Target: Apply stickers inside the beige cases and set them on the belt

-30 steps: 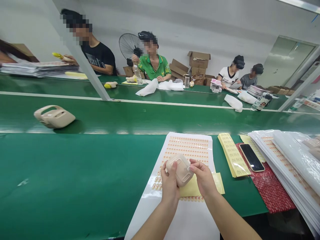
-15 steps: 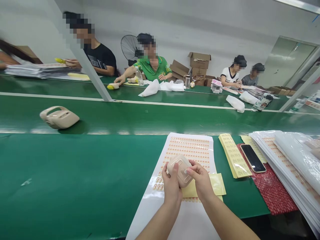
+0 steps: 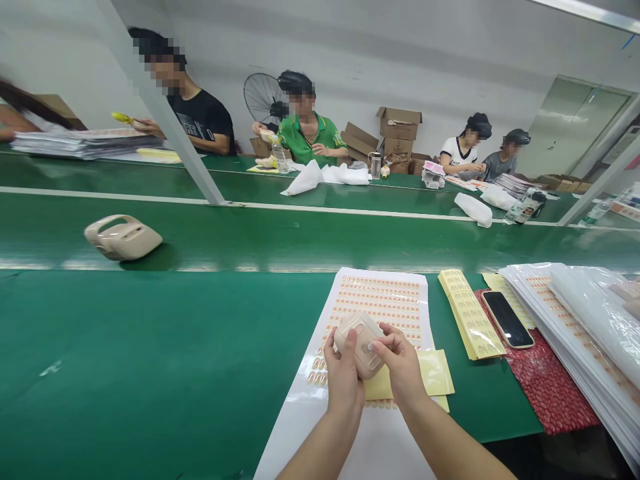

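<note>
- A second beige shell (image 3: 123,238), with a handle loop, lay alone on the far green belt (image 3: 280,237) at the left, well apart from the hands.
- Stacked printed sheets (image 3: 83,142) were seen at the far left, where other people sat behind the belt.
- The beige plastic housing (image 3: 358,343) was held above the white sticker sheet (image 3: 380,297), near the middle of the near table (image 3: 150,360).
- The left hand (image 3: 344,380) was closed around the housing's left side, thumb laid over its top face.
- The right hand (image 3: 400,363) was closed on its right edge, fingertips pressed against the face.
- The housing was judged light, stiff and smooth, somewhat slippery; it would best be taken by its rounded edges, the face kept free.
- Yellow backing sheets (image 3: 434,371) lay just beneath the hands.
- A yellow sticker strip (image 3: 470,313) and a phone (image 3: 507,319) on a red patterned bag (image 3: 547,387) lay to the right.
- Clear bags of sheets (image 3: 590,320) were piled at the far right; their contents could be made out only in part.
- Open cardboard boxes (image 3: 397,123) stood by the far wall; what they held could not be told.
</note>
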A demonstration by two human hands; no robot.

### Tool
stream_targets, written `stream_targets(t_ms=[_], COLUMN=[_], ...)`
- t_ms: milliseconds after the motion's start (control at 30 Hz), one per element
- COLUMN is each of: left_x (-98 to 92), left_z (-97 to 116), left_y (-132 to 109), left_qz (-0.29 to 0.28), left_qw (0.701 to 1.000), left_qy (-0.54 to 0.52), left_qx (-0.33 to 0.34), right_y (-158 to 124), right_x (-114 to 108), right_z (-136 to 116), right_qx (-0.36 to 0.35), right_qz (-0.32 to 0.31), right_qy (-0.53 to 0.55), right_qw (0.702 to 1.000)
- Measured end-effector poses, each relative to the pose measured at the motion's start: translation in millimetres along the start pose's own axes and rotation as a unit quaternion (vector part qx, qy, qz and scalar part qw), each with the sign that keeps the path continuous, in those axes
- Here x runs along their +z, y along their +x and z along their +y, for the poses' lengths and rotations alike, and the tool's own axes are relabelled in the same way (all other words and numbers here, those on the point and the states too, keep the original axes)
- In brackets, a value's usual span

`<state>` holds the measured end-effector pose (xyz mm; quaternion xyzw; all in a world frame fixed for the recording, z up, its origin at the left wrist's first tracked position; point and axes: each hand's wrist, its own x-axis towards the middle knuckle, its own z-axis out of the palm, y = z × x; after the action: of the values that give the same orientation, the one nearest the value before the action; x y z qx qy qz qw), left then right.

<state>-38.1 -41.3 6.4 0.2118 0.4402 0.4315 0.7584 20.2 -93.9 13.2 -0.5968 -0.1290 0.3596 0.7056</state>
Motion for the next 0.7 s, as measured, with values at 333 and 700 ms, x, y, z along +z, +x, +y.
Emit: stream_targets(t_ms=[333, 700], left_x=[-1.0, 1.4], left_z=[2.3, 14.9], left_y=[-1.8, -2.3], left_qz=[-0.005, -0.011], left_qw=[1.000, 0.997], left_qy=[-0.009, -0.024], left_qx=[-0.002, -0.065], right_y=[-1.9, -11.9], right_x=[-0.1, -5.4], right_z=[6.7, 8.5], right_qx=[-0.166, -0.383], right_qz=[0.029, 0.019], right_qy=[-0.161, -0.232], right_qw=[0.972, 0.894])
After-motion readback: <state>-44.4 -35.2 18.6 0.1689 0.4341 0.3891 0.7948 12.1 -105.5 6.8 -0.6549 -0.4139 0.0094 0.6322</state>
